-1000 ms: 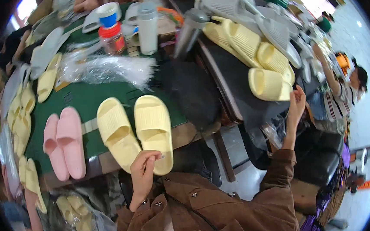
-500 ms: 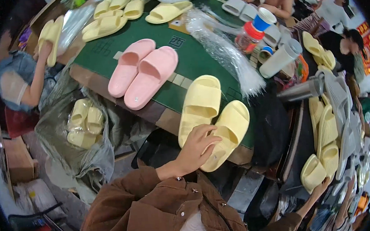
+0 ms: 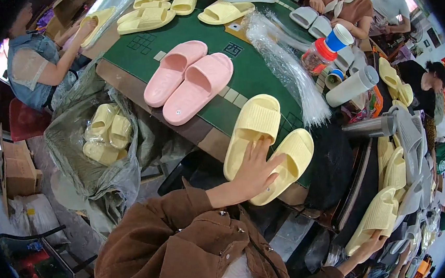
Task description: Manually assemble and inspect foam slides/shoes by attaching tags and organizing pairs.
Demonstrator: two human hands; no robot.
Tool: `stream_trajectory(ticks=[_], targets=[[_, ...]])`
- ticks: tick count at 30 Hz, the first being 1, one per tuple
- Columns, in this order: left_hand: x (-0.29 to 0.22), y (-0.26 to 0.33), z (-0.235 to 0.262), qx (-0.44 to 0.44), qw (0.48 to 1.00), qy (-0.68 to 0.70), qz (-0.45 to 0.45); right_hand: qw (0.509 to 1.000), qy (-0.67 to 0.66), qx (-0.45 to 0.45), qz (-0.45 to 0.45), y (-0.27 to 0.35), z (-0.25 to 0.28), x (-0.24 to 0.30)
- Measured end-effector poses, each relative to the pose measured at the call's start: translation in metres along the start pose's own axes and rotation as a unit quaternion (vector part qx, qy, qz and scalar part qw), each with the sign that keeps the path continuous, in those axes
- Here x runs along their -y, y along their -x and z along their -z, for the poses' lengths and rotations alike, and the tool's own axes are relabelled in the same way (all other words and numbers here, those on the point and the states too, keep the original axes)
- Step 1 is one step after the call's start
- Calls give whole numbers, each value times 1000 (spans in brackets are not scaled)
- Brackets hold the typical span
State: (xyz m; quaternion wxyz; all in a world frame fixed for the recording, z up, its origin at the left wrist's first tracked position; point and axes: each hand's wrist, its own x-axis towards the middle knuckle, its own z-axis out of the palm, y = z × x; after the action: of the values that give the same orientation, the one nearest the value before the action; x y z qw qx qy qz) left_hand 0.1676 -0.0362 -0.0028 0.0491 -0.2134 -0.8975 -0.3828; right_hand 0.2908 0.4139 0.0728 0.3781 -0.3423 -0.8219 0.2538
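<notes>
A pair of pale yellow slippers stands at the near edge of the green tabletop: the left slipper [image 3: 255, 118] and, slightly nearer me, the right slipper [image 3: 297, 151]. My left hand [image 3: 251, 173] lies over them with fingers spread; its fingertips reach the left slipper's footbed and the thumb side crosses the right one. Out at the lower right, my right hand [image 3: 369, 246] grips the heel end of another yellow slipper [image 3: 377, 215], beside a row of more slippers. Its thumb side is partly hidden. A pink pair of slippers [image 3: 197, 83] sits further left on the table.
Clear plastic bags [image 3: 290, 65] lie across the green table [image 3: 138, 62], near a grey-white tumbler [image 3: 351, 86] and a red-lidded jar [image 3: 320, 55]. A large sack [image 3: 72, 156] holding bagged yellow slippers stands left. Co-workers sit at the far left and far right.
My left hand has spread its fingers and shifted onto the left slipper's footbed. My right hand has drawn a yellow slipper nearer from the row. The view has swung slightly left.
</notes>
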Motion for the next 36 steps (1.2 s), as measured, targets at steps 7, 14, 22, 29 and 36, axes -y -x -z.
stream_trajectory(ticks=[7,14,22,29,36], targets=[[8,2,-10,0,994,-110,-22,997,69,4,-42,9,-6,-13],[8,-14,-17,-39,989,-134,-37,999,40,36,2,10,-11,-22],[30,-32,1,-66,986,-148,-50,991,115,-22,70,-1,-20,-55],[74,-30,41,-137,970,-198,-27,979,158,-67,112,-17,-21,-94],[96,-28,67,-165,960,-222,-30,985,115,-42,118,-6,-23,-77]])
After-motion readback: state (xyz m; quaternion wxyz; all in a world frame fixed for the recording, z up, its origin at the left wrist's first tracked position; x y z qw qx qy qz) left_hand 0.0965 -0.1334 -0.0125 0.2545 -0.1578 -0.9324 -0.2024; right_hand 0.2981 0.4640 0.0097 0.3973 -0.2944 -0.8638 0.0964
